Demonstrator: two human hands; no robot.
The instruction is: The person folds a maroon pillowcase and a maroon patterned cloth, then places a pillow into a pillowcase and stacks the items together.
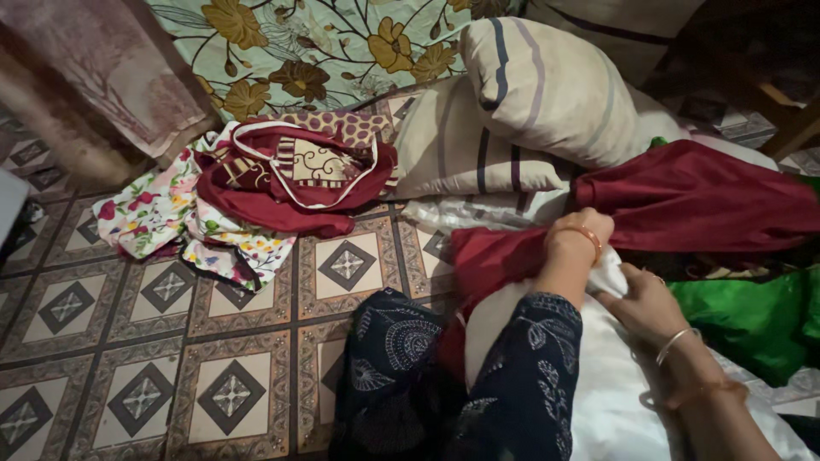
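The left hand (579, 232) is fisted around the gathered edge of a maroon cover (683, 201), while the right hand (642, 303) pinches the white pillow (615, 384) lying in the person's lap, at the cover's mouth. Two striped pillows (512, 119) crowd just behind, a green cloth (760, 320) lies at the right, and a heap of floral and red cloths (256, 188) sits well apart on the patterned tile floor (154, 341), which lies bare at the left.

Maroon cover (700, 201), white pillow (615, 384), striped cream pillows (547, 85), green cloth (756, 320)
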